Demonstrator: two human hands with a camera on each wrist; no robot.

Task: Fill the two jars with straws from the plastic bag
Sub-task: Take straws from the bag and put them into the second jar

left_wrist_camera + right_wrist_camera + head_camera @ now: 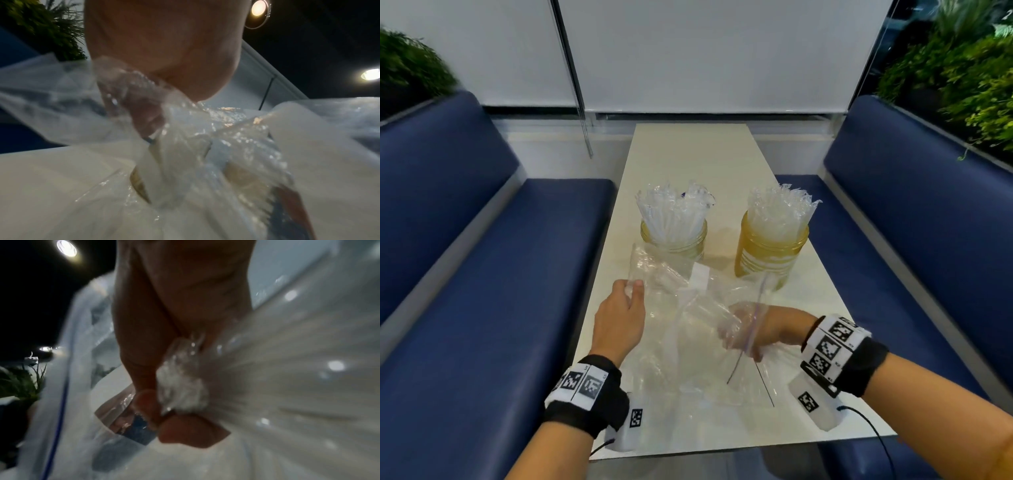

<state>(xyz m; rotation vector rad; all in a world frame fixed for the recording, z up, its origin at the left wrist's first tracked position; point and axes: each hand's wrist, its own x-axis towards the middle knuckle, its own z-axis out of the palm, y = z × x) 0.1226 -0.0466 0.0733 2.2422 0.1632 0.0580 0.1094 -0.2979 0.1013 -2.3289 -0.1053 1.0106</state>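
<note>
Though both jars beyond it stand packed with straws, the plastic bag on the table looks limp, light and slippery (apparently empty): left hand pinches a corner, right hand bunches film near the zip.

No readable text anywhere; the wristbands carry only black-and-white square markers.

2 jars stuffed with straws, 1 plastic bag, 2 hands, 2 benches.
</note>
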